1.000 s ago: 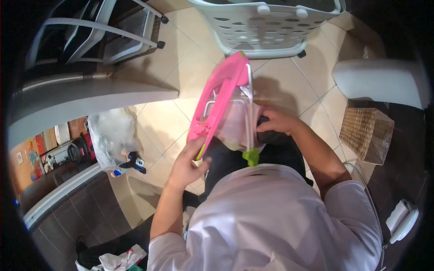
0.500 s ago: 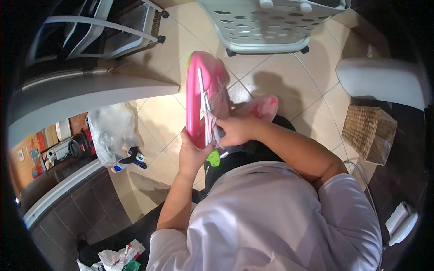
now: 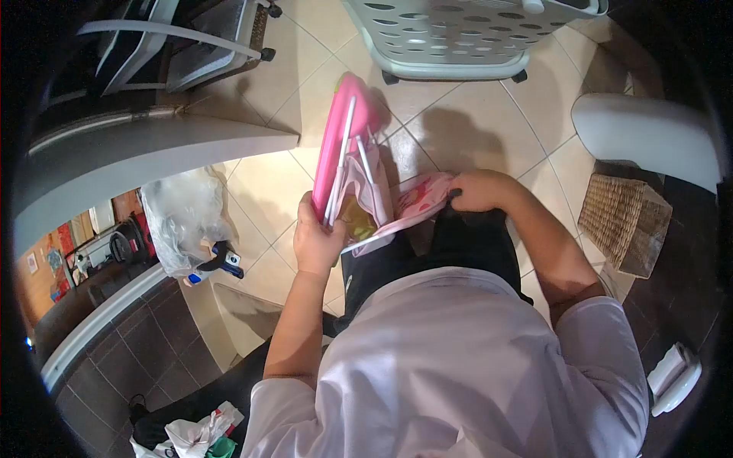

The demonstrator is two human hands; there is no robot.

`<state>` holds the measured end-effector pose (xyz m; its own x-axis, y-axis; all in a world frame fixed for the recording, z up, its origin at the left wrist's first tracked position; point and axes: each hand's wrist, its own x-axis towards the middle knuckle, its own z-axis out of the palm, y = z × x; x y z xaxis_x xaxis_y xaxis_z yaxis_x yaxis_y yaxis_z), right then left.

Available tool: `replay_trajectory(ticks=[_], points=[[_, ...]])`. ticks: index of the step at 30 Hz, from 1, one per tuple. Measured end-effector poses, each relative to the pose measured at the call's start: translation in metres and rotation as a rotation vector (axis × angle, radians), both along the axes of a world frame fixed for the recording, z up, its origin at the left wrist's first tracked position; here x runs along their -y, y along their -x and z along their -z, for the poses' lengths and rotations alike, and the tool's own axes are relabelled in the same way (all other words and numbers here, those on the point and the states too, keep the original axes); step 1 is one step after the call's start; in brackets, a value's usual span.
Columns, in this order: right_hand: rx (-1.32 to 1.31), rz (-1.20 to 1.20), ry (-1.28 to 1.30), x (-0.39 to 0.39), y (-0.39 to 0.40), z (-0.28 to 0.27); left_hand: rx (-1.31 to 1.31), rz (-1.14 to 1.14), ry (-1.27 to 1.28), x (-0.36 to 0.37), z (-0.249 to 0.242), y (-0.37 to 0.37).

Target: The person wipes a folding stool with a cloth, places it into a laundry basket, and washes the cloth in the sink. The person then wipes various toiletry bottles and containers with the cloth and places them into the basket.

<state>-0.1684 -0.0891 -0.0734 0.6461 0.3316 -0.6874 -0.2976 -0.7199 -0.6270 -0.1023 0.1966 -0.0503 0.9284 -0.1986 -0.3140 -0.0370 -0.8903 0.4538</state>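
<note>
Pale floor tiles (image 3: 259,191) run across the room, with dark wall tiles (image 3: 137,347) low on the left. Up in the left corner is a grey metal frame (image 3: 191,44) with dark feet, and below it a long pale ledge (image 3: 206,134) juts out over the floor. Under that ledge lies a crumpled clear plastic bag (image 3: 182,217), with a small blue and black item (image 3: 225,261) at its lower right edge. Further down, near the bottom, is a white and red bag (image 3: 202,435) with a bit of green beside it.

Next comes the left hand (image 3: 317,238), closed round the lower end of a pink plastic frame (image 3: 328,156). The frame stands tilted in front of the person's lap, with thin white rods (image 3: 341,160) running along its right side. Pink cloth (image 3: 421,197) hangs from it and spreads to the right over the dark trousers (image 3: 473,244), a yellowish patch showing in the folds near the left hand. The right hand (image 3: 479,191) has its fingers curled shut on the far edge of that cloth, a small dark thing at the fingertips.

Above, a grey laundry basket (image 3: 450,46) with oval holes sits on little wheels. Over to the right are a rounded white fixture (image 3: 645,131) and, just below it, a woven basket (image 3: 611,214).
</note>
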Motion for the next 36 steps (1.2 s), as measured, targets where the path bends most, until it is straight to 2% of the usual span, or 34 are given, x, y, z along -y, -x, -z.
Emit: replay_trajectory(ticks=[1,3,4,5,6,7,8,11,13,15,19,21,23,25,26,27,29,31,32,35,36], points=[[0.02,0.039,-0.009,-0.007,-0.005,-0.002,0.002,-0.001,-0.003,-0.003,0.006,-0.002],[0.046,0.025,0.043,-0.011,-0.02,0.005,0.215,0.169,0.09,-0.014,0.02,-0.005],[0.066,0.013,0.101,-0.01,-0.026,0.012,0.216,0.17,0.089,-0.011,0.015,-0.006],[0.066,0.015,0.101,-0.008,-0.032,0.02,0.251,0.267,0.021,-0.007,0.006,-0.008],[0.112,0.163,-0.03,-0.007,-0.039,0.02,0.286,0.361,-0.047,-0.002,-0.002,-0.009],[0.158,0.309,-0.162,-0.007,-0.045,0.018,0.287,0.358,-0.047,0.001,-0.006,-0.009],[0.084,0.363,-0.153,-0.004,-0.05,0.015,0.249,0.357,-0.095,0.006,-0.01,-0.009],[0.22,0.359,-0.196,-0.018,-0.066,0.008,0.228,0.37,-0.163,0.015,-0.007,-0.006],[0.263,0.318,-0.217,-0.031,-0.084,0.027,0.239,0.323,-0.232,0.021,-0.002,-0.006],[0.396,0.411,-0.219,-0.046,-0.098,0.034,0.217,0.295,-0.21,0.019,0.005,-0.005],[0.358,0.306,-0.188,-0.063,-0.126,0.027,0.222,0.277,-0.225,0.013,0.002,-0.018],[0.331,0.235,-0.093,-0.07,-0.127,0.019,0.256,0.233,-0.377,0.016,-0.01,-0.026],[0.388,0.293,-0.083,-0.081,-0.122,0.031,0.316,0.171,-0.345,0.024,-0.007,-0.036],[0.353,0.312,-0.287,-0.072,-0.117,0.016,0.137,-0.024,-0.2,0.031,-0.006,-0.048],[0.242,0.387,-0.389,-0.06,-0.113,0.002,0.211,0.013,-0.201,0.026,-0.002,-0.051],[0.243,0.383,-0.388,-0.052,-0.112,0.0,0.212,0.009,-0.2,0.025,-0.002,-0.052],[0.254,0.882,-0.99,-0.041,-0.111,-0.002,0.175,0.032,-0.209,0.025,-0.004,-0.048],[0.858,0.81,-0.858,-0.05,-0.118,-0.018,0.113,0.012,-0.211,0.038,-0.022,-0.041],[1.275,0.626,-0.676,-0.063,-0.12,-0.022,0.142,0.078,-0.192,0.039,-0.024,-0.037],[1.311,0.117,-0.004,-0.087,-0.098,-0.035,0.214,0.171,-0.055,0.036,-0.034,-0.023],[1.54,0.112,0.053,-0.082,-0.1,-0.037,0.184,0.149,-0.001,0.036,-0.044,-0.02]])
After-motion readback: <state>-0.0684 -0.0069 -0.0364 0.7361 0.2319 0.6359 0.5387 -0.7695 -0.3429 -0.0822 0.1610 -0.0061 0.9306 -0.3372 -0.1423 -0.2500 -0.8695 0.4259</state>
